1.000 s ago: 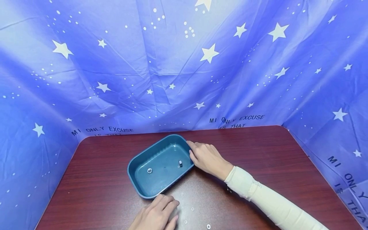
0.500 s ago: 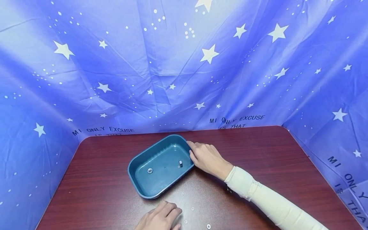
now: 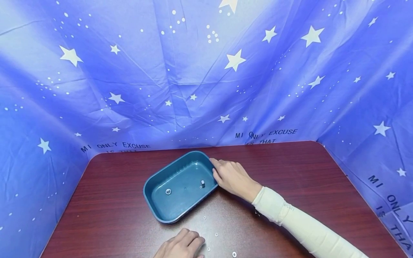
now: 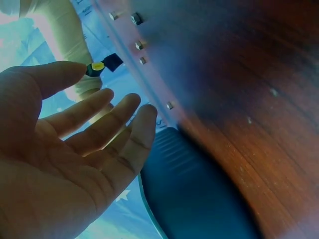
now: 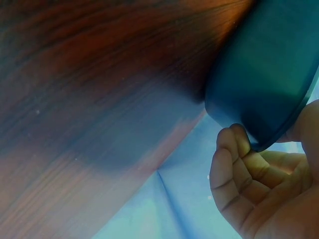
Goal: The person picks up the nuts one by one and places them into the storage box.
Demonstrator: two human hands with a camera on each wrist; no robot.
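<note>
A dark teal plastic basin [image 3: 180, 205] rests on the table, set at a slant. My right hand [image 3: 235, 179] grips its right end; in the right wrist view, the thumb is over the rim and the curled fingers [image 5: 227, 172] are against the outside. In front of the basin, apart from it, my left hand [image 3: 181, 245] has loosely bent fingers. The left wrist view shows that hand's palm [image 4: 55, 174] with nothing held. Inside the basin lie a ring-like metal nut [image 3: 168, 191], a taller dark nut [image 3: 202, 183] and a tiny ring [image 3: 201, 187] beside it.
Several small metal nuts lie loose on the red-brown table [image 3: 106, 200], among them a larger nut [image 3: 234, 254] near the front and a small nut [image 3: 216, 234] right of my left hand. A blue star-printed cloth [image 3: 193, 71] hangs behind and on both sides.
My left hand has drawn back from the basin's near rim, toward me and slightly right. The right hand, the basin and the nuts have stayed in place.
</note>
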